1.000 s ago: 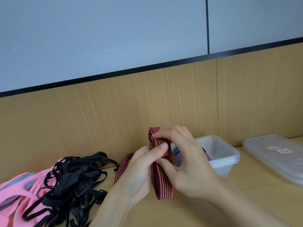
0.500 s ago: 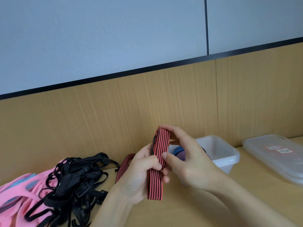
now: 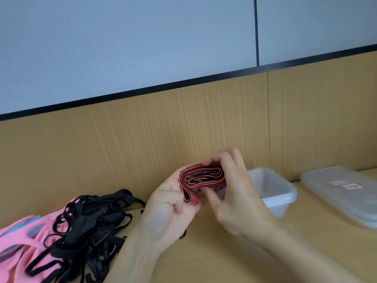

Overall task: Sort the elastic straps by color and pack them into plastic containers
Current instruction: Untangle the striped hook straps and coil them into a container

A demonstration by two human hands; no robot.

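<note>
A red-and-black striped elastic strap (image 3: 201, 179) is coiled into a flat roll, held up between both hands above the table. My left hand (image 3: 167, 213) cradles its lower left end with curled fingers. My right hand (image 3: 236, 193) pinches the roll from the right, fingers over the top and thumb underneath. Just behind my right hand stands a stack of clear plastic containers (image 3: 273, 190); its contents are mostly hidden by the hand. A tangle of black straps (image 3: 85, 227) lies at the left, on top of pink straps (image 3: 22, 244).
Clear plastic lids (image 3: 342, 195) with small labels lie at the right on the wooden table (image 3: 224, 260). A wooden back panel (image 3: 122, 144) rises right behind the containers and straps.
The strap hung folded and upright between my hands before; now it is wound into a compact coil lying sideways. Its loose tail by the black straps has been drawn in.
</note>
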